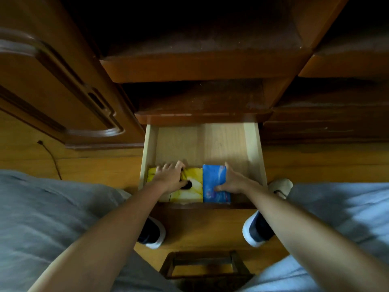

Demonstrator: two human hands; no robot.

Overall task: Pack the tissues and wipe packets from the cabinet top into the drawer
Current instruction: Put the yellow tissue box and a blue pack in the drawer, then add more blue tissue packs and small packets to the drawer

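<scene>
Head view looked down into a pale wooden drawer (253,148) pulled out of a dark reddish-brown cabinet (200,68), above a yellowish wood floor (210,232) where a thin cord (51,159) trailed at the left. A yellow packet (190,191) and a blue packet (213,182) lay side by side, touching, at the drawer's near end. The left hand (169,175) rested on the yellow packet, its grip apart with fingers spread over the far edge. The right hand (233,180) held the blue packet, thumb on top and fingers along its right edge. The print on both packets was too blurred to read. Grey fabric (42,218) filled both lower corners, and a dark wooden stool (202,268) stood below.
</scene>
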